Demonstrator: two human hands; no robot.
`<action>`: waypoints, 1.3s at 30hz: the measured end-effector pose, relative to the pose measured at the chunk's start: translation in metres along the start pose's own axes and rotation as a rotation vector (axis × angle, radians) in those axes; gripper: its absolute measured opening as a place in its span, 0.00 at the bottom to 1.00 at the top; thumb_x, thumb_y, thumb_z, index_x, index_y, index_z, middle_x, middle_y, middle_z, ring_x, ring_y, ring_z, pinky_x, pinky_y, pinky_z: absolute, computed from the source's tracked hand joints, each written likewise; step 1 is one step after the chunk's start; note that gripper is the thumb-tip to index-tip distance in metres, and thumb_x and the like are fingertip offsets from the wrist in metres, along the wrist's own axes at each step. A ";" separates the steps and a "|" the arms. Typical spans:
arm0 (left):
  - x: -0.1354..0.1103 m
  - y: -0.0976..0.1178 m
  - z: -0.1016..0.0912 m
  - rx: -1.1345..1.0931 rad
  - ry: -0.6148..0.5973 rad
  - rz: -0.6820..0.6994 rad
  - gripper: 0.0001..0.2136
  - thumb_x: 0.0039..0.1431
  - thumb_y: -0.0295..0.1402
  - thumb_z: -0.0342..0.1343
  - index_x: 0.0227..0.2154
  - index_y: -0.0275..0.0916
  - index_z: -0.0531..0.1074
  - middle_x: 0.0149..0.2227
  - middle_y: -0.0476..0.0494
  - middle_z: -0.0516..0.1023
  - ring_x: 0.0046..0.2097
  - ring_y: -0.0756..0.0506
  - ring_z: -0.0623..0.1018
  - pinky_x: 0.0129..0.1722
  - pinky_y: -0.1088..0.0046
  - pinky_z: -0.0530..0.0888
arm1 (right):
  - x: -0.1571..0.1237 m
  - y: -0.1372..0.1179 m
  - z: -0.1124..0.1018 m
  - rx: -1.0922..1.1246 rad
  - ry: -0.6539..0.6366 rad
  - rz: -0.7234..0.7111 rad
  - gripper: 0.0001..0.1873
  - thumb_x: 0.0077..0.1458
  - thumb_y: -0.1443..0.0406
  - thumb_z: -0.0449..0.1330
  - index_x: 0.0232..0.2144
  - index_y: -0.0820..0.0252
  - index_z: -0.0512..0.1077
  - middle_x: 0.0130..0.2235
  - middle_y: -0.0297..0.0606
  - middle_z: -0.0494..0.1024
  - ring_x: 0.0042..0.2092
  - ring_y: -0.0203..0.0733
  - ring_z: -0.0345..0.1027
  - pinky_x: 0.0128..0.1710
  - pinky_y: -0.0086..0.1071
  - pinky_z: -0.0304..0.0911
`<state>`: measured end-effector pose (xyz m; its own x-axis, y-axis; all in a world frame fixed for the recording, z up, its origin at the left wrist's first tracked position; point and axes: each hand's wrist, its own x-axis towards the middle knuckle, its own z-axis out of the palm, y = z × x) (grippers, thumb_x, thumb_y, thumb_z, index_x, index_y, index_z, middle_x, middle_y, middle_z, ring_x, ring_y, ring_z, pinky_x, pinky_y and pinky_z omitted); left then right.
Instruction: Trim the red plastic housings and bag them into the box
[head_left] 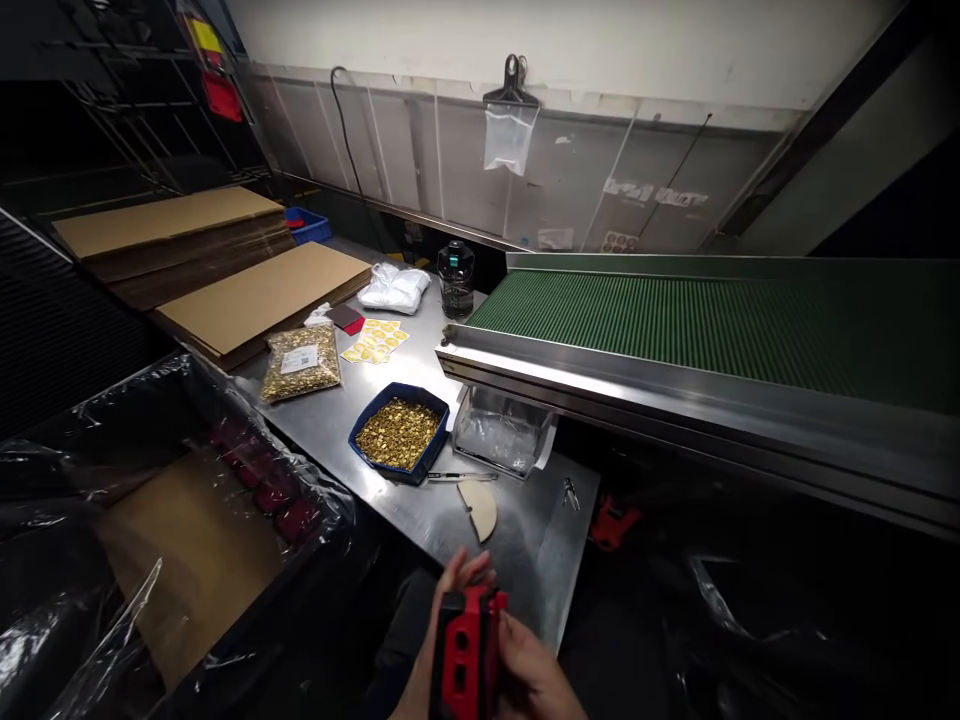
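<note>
At the bottom centre I hold a red-and-black plastic housing with slots and round openings in its red face. My left hand is wrapped along its left side, the fingertips showing above its top end. On the other side my right hand grips it, with the thumb near its upper right edge. Just beyond lies a beige half-round piece, beside a thin metal tool. A blue tray holds many small brass-coloured parts, and a clear bin contains clear plastic bags.
A green ribbed conveyor runs off to the right. On the metal table are a bag of brass-coloured parts, yellow stickers, a white bundle, a bottle and small keys. Cardboard and a black-lined box stand left.
</note>
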<state>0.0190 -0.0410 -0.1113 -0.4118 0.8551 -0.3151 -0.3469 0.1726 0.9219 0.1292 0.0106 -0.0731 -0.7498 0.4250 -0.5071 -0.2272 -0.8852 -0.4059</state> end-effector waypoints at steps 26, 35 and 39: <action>-0.033 0.042 -0.032 0.257 -0.428 0.010 0.47 0.45 0.44 0.73 0.64 0.50 0.50 0.60 0.38 0.64 0.59 0.34 0.70 0.61 0.59 0.64 | 0.003 -0.092 -0.073 -1.603 0.973 -0.516 0.23 0.67 0.50 0.48 0.55 0.57 0.63 0.46 0.46 0.77 0.43 0.48 0.75 0.42 0.37 0.67; -0.029 0.047 -0.027 0.328 -0.475 -0.027 0.49 0.45 0.41 0.74 0.65 0.50 0.50 0.61 0.37 0.63 0.59 0.35 0.70 0.61 0.59 0.67 | -0.012 -0.069 -0.080 -1.601 0.654 -0.505 0.12 0.63 0.55 0.57 0.46 0.52 0.71 0.36 0.35 0.76 0.36 0.43 0.71 0.32 0.32 0.64; -0.032 0.050 -0.025 0.294 -0.516 0.004 0.50 0.43 0.41 0.76 0.65 0.52 0.50 0.59 0.40 0.65 0.59 0.36 0.71 0.61 0.60 0.66 | -0.024 -0.067 -0.081 -1.454 0.606 -0.506 0.16 0.66 0.52 0.54 0.49 0.54 0.67 0.38 0.36 0.77 0.36 0.39 0.73 0.36 0.30 0.69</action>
<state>-0.0064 -0.0725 -0.0610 0.0758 0.9706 -0.2286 -0.0680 0.2337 0.9699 0.2124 0.0753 -0.0950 -0.3705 0.9126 -0.1729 0.6384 0.1150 -0.7611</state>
